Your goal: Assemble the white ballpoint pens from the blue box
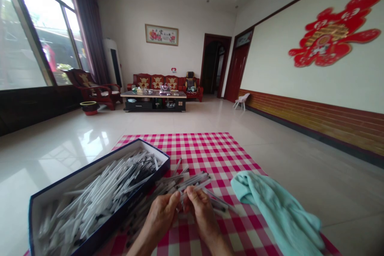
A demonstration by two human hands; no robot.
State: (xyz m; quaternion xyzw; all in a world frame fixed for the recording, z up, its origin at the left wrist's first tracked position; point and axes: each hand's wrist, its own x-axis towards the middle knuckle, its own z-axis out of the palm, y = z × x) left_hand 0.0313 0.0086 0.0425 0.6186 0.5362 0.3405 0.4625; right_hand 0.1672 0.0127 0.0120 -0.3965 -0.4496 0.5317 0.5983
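Both hands meet over a loose pile of slim pens point(195, 179) with translucent barrels and dark ends. My left hand point(160, 214) is closed, its thumb and fingers pinched. Close against it, my right hand point(202, 211) pinches too, thumb on top. A pen seems to be held between the two sets of fingertips, mostly hidden by them. To the left stands a long dark-blue box point(103, 230) with a white inside, heaped with white, clear and black pen pieces point(105, 194).
A mint-green cloth point(276, 204) lies crumpled at the right on the pink-and-white checked tablecloth point(210, 144). Beyond the table are a tiled floor point(210, 120), a low black coffee table point(154, 102), a red wooden sofa point(159, 80) and a small chair point(241, 101).
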